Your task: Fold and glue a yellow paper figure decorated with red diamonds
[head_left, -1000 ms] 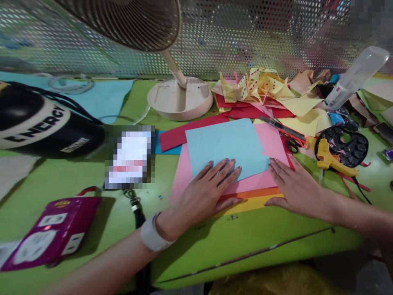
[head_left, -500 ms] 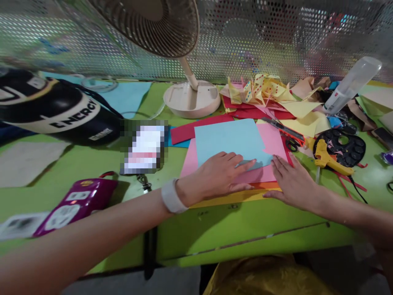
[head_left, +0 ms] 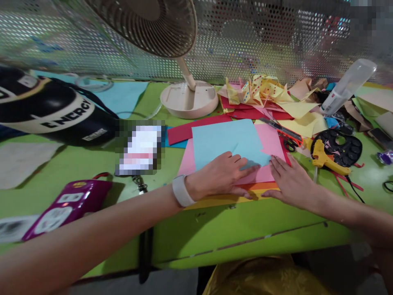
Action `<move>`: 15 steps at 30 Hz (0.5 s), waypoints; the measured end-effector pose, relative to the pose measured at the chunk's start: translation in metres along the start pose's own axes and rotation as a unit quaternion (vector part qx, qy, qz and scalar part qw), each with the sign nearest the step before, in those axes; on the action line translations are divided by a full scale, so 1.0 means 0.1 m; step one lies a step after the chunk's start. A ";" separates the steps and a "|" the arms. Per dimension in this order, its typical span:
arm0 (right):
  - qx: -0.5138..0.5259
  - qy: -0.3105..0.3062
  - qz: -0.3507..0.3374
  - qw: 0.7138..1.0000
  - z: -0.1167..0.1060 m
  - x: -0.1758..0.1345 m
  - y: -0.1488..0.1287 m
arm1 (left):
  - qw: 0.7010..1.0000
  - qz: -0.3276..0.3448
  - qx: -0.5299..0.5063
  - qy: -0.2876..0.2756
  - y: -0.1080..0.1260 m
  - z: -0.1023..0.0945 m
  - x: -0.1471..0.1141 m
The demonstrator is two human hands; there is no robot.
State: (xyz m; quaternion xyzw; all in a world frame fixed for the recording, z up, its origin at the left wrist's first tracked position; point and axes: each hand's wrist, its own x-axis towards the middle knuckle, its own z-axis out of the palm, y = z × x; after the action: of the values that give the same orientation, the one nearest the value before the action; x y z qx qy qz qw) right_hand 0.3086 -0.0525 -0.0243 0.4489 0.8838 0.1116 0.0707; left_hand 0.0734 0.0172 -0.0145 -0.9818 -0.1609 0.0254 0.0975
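A light blue sheet of paper (head_left: 225,141) lies on top of a pink sheet (head_left: 272,141), over orange and yellow sheets (head_left: 215,201) whose edges show at the front. My left hand (head_left: 225,174) presses on the lower edge of the blue sheet, forefinger stretched out and thumb apart. At the blue sheet's right corner my right hand (head_left: 290,182) lies flat, fingers extended over the pink sheet. Neither hand grips anything. Part of the blue sheet's lower edge is hidden under my left hand.
A fan (head_left: 188,100) stands behind the papers. Right of them are a box cutter (head_left: 284,130), black scissors (head_left: 290,144), a yellow glue gun (head_left: 328,159) and a black palette (head_left: 353,147). Paper scraps (head_left: 260,90) pile up behind. Left lie a phone (head_left: 141,149), a purple device (head_left: 70,205) and a black bottle-shaped object (head_left: 61,110).
My left hand has slid slightly right along the blue sheet's lower edge, its forefinger nearer my right hand. My right hand stays nearly in place. The view has shifted a little.
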 end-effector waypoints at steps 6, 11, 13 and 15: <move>-0.011 -0.009 -0.001 1.000 -0.02 -0.02 0.01 | 1.000 -0.029 -0.008 -0.007 0.01 0.02 -0.47; -0.015 -0.015 -0.006 1.000 -0.01 -0.03 0.05 | 0.997 -0.063 -0.038 0.024 0.02 0.10 -0.81; -0.026 -0.016 -0.015 0.999 -0.01 -0.03 0.07 | 0.995 -0.073 -0.052 0.037 0.03 0.13 -0.90; -0.040 -0.012 -0.022 0.999 -0.01 -0.05 0.11 | 0.993 -0.082 -0.073 0.043 0.04 0.15 -0.96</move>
State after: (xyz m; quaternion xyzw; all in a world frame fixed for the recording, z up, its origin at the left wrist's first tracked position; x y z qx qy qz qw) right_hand 0.3194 -0.0501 -0.0204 0.4271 0.8874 0.1402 0.1018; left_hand -0.0172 -0.0145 -0.0285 -0.9700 -0.2377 -0.0365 0.0345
